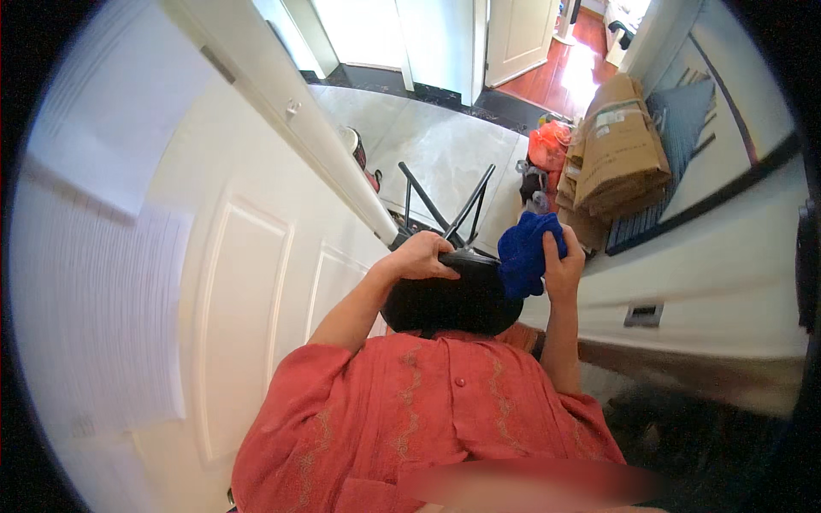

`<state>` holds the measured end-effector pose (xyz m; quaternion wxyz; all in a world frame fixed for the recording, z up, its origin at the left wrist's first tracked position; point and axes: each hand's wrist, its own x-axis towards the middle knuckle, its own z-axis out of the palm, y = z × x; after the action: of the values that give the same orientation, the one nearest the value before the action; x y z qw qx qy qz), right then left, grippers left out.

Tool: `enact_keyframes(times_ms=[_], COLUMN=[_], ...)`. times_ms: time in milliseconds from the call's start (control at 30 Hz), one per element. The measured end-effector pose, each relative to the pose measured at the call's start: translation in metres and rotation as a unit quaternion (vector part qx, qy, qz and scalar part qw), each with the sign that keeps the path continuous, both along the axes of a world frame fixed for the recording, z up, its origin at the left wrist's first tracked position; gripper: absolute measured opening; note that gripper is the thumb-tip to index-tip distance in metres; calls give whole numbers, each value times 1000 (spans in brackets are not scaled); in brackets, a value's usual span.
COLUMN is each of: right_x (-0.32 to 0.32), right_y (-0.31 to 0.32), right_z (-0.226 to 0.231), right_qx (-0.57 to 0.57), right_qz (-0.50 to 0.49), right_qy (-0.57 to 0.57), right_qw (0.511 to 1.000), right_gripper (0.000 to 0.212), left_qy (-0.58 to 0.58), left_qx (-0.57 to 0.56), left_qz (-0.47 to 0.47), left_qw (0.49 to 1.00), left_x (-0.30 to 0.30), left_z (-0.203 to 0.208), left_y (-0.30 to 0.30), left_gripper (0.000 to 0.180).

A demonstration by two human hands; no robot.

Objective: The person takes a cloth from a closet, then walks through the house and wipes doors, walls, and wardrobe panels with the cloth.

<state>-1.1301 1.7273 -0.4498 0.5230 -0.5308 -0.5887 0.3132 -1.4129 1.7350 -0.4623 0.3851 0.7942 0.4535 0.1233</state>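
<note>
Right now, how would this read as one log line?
left hand: gripping black seat | right hand: holding blue cloth | folded cardboard: beyond right hand

The cloth (pixel 523 255) is deep blue, while the seat (pixel 445 303) and its legs (pixel 421 192) are black. The coral-red shirt (pixel 445 389) carries wavy golden-brown bands. The door (pixel 244 316) is cream, the floor tiles (pixel 445 141) marbled grey, the cardboard (pixel 620 167) brown, the bag (pixel 547 145) orange-red.

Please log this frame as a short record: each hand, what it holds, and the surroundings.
Left hand: gripping the edge of a black seat
Right hand: holding a bunched blue cloth
Cloth position: at the seat's right edge; contact unclear
Seat: dark legs pointing forward
Left side: white door
Right side: cardboard bundle, orange-red bag
Floor: pale grey tiles
</note>
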Motion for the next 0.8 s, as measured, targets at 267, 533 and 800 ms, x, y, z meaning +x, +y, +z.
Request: enact_keyframes(times_ms=[267, 533, 800], right_x=[-30, -60, -41], right_y=[150, 314, 424], right_z=[-10, 24, 23], right_qx=[36, 67, 46], right_qz=[30, -7, -74], right_qy=[-15, -68, -73], right_qw=[999, 995, 994], right_gripper=[19, 17, 19], left_qy=[-104, -76, -187], left_qx=[-76, -70, -104], left_qz=[60, 34, 116], left_qw=[990, 994, 970], left_x=[-10, -31, -32], left_z=[-19, -39, -2], left_y=[148, 334, 483], left_gripper=[33, 40, 25])
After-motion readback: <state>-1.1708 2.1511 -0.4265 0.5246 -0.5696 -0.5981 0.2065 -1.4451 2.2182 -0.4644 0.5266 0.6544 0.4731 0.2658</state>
